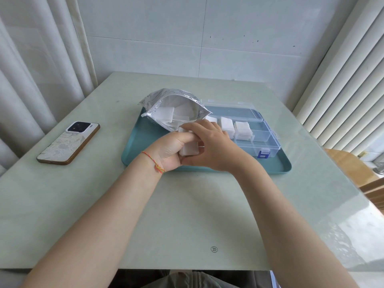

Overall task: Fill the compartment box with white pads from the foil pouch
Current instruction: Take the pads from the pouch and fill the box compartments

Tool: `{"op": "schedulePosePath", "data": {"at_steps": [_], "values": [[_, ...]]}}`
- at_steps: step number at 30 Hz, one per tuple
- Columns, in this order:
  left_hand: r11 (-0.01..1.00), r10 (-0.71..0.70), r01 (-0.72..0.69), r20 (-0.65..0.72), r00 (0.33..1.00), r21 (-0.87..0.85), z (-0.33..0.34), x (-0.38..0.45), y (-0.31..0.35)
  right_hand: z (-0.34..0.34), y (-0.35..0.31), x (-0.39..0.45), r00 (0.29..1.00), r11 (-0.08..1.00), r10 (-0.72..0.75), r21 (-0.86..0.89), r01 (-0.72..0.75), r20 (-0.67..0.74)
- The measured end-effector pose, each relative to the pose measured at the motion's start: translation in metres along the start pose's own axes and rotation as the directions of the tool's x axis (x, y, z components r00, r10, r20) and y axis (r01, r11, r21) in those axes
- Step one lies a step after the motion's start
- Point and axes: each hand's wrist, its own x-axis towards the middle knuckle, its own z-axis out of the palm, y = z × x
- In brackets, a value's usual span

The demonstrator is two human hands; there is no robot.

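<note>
An open silver foil pouch (166,100) lies on the teal tray (276,163), with white pads (166,114) showing in its mouth. To its right stands the clear compartment box (264,140), lid open, with stacks of pads (242,129) in its back compartments and its front ones bare. Over the tray's front middle, my left hand (168,150) and my right hand (209,146) together grip a small stack of white pads (190,149). The hands hide most of that stack.
A phone (68,142) lies face down on the pale green table (187,215), left of the tray. Curtains hang at the left, blinds at the right. A wooden chair (353,169) stands past the table's right edge.
</note>
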Motion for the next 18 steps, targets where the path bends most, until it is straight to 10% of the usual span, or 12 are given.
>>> {"op": "schedulePosePath", "data": {"at_steps": [10, 18], "values": [[0.987, 0.057, -0.056, -0.001, 0.998, 0.149, -0.015, 0.005, 0.000, -0.030, 0.004, 0.000, 0.992, 0.859, 0.114, 0.496, -0.129, 0.059], [0.903, 0.079, -0.167, 0.229, 0.970, 0.395, 0.014, 0.014, 0.029, -0.070, 0.009, 0.009, 0.974, 0.859, 0.217, 0.461, -0.222, 0.066]]}}
